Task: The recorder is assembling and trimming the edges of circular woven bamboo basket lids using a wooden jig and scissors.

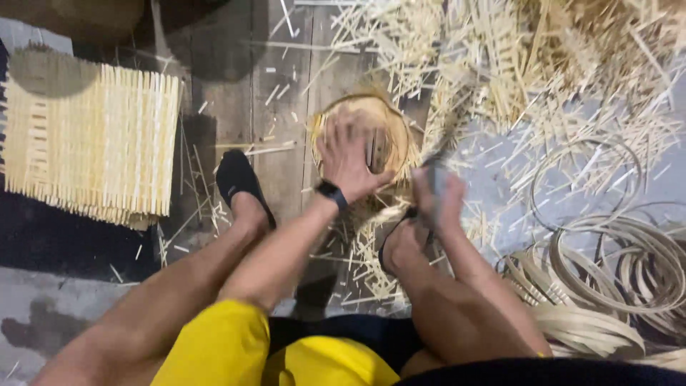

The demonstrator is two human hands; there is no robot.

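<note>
A small round woven bamboo basket (pixel 389 121) stands on the wooden floor in front of me. My left hand (pixel 348 159) is spread flat over its inside, pressing on it, with a dark band on the wrist. Just to the right of the basket, my right hand (pixel 437 199) is closed around a dark, blurred tool (pixel 434 159) near the rim. I cannot tell what kind of tool it is. My feet in dark shoes (pixel 239 180) rest on either side of the basket.
A stack of flat woven bamboo mats (pixel 89 143) lies at the left. Heaps of loose bamboo strips (pixel 514 64) cover the floor at the top right. Coiled bamboo hoops (pixel 614 264) lie at the right.
</note>
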